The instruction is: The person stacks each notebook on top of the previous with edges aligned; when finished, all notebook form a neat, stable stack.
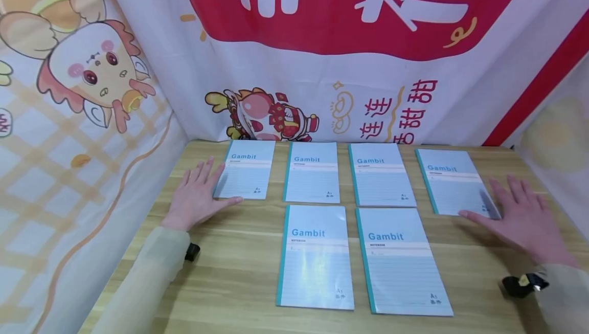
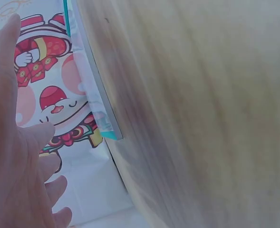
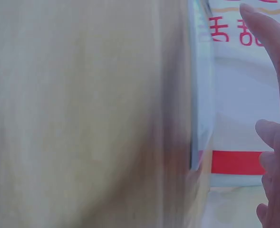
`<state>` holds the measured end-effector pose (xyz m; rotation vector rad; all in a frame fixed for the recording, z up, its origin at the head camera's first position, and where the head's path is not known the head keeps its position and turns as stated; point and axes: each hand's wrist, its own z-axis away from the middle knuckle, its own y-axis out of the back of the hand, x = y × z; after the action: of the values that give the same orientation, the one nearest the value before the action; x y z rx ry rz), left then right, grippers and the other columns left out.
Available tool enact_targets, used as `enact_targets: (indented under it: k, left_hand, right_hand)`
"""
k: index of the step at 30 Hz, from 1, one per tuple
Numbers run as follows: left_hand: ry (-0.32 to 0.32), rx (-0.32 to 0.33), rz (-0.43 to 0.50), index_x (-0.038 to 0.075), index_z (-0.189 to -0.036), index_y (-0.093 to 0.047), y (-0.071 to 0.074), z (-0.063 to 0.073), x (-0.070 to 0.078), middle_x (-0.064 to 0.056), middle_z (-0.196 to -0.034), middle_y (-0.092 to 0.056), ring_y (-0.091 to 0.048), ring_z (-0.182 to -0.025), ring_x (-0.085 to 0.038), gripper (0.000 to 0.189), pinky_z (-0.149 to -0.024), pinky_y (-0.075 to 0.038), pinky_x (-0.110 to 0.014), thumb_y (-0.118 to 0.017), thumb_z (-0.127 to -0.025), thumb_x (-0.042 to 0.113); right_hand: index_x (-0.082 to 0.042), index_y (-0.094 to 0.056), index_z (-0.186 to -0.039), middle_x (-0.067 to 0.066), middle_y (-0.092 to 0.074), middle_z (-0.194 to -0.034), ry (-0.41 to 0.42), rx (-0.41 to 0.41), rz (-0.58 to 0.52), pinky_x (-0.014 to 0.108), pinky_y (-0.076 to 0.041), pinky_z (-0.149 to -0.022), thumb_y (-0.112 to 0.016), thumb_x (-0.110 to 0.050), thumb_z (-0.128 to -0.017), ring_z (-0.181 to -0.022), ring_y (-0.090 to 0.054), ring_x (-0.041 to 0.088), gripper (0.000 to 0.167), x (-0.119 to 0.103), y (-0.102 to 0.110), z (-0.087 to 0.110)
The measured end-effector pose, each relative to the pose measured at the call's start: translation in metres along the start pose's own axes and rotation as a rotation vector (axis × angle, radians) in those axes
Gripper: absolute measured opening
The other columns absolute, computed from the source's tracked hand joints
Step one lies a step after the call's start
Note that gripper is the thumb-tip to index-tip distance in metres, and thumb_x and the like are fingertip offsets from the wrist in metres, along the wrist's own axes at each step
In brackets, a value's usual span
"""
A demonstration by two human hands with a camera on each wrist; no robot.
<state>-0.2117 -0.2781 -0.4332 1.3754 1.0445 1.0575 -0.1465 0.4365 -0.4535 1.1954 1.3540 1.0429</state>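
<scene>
Several pale blue Gambit notebooks with teal spines lie flat in two rows on the wooden table. My left hand (image 1: 195, 196), fingers spread, is at the left side of the far-left notebook (image 1: 246, 173). On the other side, my right hand (image 1: 522, 221) spreads its fingers by the lower right corner of the far-right notebook (image 1: 448, 178). Whether either hand touches its notebook is unclear. Between them in the back row are two notebooks (image 1: 313, 175) (image 1: 382, 178). Two more, a glossy notebook (image 1: 315, 262) and its right neighbour (image 1: 402, 260), form the front row.
The wooden table (image 1: 221, 277) meets a printed white cloth (image 1: 294, 78) hanging at the back. Cartoon-patterned cloth (image 1: 69, 170) borders the left side, and pale cloth (image 1: 559, 139) the right. A dark wrist strap (image 1: 524, 284) shows at the right cuff.
</scene>
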Motion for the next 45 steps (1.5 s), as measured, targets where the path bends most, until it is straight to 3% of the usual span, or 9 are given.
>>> enact_targets:
  k: [6, 15, 22, 27, 31, 38, 41, 45]
  left_hand:
    - [0.006, 0.003, 0.023, 0.010, -0.164, -0.013, 0.002, -0.003, 0.000, -0.021, -0.168, -0.007, -0.006, -0.152, -0.043, 0.119, -0.121, -0.002, -0.060, -0.042, -0.081, 0.091]
    - [0.026, 0.012, 0.111, 0.004, -0.162, -0.019, 0.005, -0.006, 0.003, -0.023, -0.167, -0.011, -0.009, -0.152, -0.043, 0.115, -0.122, -0.008, -0.059, -0.043, -0.086, 0.086]
    - [0.049, -0.005, 0.298, 0.004, -0.163, -0.014, 0.008, -0.006, 0.008, -0.025, -0.165, -0.014, -0.014, -0.150, -0.045, 0.110, -0.119, -0.015, -0.063, -0.046, -0.090, 0.080]
    - [0.090, -0.027, 0.467, 0.002, -0.162, -0.014, 0.006, -0.008, 0.009, -0.024, -0.166, -0.014, -0.013, -0.151, -0.044, 0.106, -0.119, -0.015, -0.063, -0.050, -0.093, 0.074]
    - [0.158, -0.036, 0.609, 0.004, -0.163, -0.014, 0.002, -0.010, 0.005, -0.023, -0.166, -0.016, -0.015, -0.150, -0.044, 0.103, -0.119, -0.015, -0.064, -0.055, -0.094, 0.069]
    - [0.286, -0.022, 0.888, 0.004, -0.162, -0.018, -0.004, -0.012, -0.005, -0.022, -0.163, -0.025, -0.028, -0.147, -0.042, 0.099, -0.117, -0.029, -0.058, -0.055, -0.095, 0.067]
    - [0.334, -0.033, 0.955, 0.002, -0.161, -0.019, -0.004, -0.013, -0.009, -0.025, -0.160, -0.031, -0.031, -0.146, -0.040, 0.098, -0.117, -0.030, -0.055, -0.057, -0.096, 0.065]
    - [0.378, -0.063, 0.988, 0.001, -0.160, -0.021, -0.004, -0.014, -0.012, -0.025, -0.157, -0.036, -0.033, -0.145, -0.038, 0.101, -0.117, -0.031, -0.052, -0.059, -0.094, 0.066]
  right_hand:
    - [0.001, -0.017, -0.160, 0.038, 0.000, -0.160, 0.000, 0.016, -0.033, 0.081, -0.003, -0.107, -0.068, -0.074, -0.080, -0.146, 0.009, 0.056, 0.121, -0.011, 0.009, -0.002]
    - [0.007, -0.021, -0.157, 0.034, -0.003, -0.162, -0.001, 0.059, -0.122, 0.074, -0.004, -0.113, -0.071, -0.070, -0.082, -0.149, 0.004, 0.050, 0.119, -0.045, 0.024, -0.006]
    - [-0.002, -0.017, -0.161, 0.028, -0.006, -0.165, 0.006, -0.004, -0.231, 0.081, -0.017, -0.105, -0.067, -0.067, -0.087, -0.150, -0.003, 0.049, 0.111, -0.081, 0.036, -0.010]
    - [-0.009, -0.018, -0.163, 0.022, -0.012, -0.167, 0.020, -0.050, -0.350, 0.081, -0.024, -0.102, -0.066, -0.066, -0.088, -0.149, -0.011, 0.050, 0.106, -0.112, 0.034, -0.013]
    - [-0.010, -0.020, -0.163, 0.020, -0.018, -0.166, 0.029, -0.075, -0.471, 0.077, -0.028, -0.105, -0.067, -0.066, -0.089, -0.149, -0.016, 0.047, 0.104, -0.141, 0.028, -0.015]
    - [-0.017, -0.028, -0.162, 0.016, -0.027, -0.164, 0.045, -0.126, -0.626, 0.071, -0.029, -0.110, -0.064, -0.066, -0.090, -0.148, -0.024, 0.044, 0.094, -0.189, 0.015, -0.020]
    - [-0.020, -0.033, -0.161, 0.013, -0.031, -0.163, 0.067, -0.141, -0.674, 0.066, -0.032, -0.111, -0.064, -0.068, -0.089, -0.146, -0.029, 0.043, 0.091, -0.210, 0.009, -0.022]
    - [-0.022, -0.039, -0.158, 0.006, -0.038, -0.160, 0.111, -0.176, -0.799, 0.055, -0.034, -0.115, -0.069, -0.060, -0.091, -0.145, -0.034, 0.035, 0.082, -0.239, 0.003, -0.025]
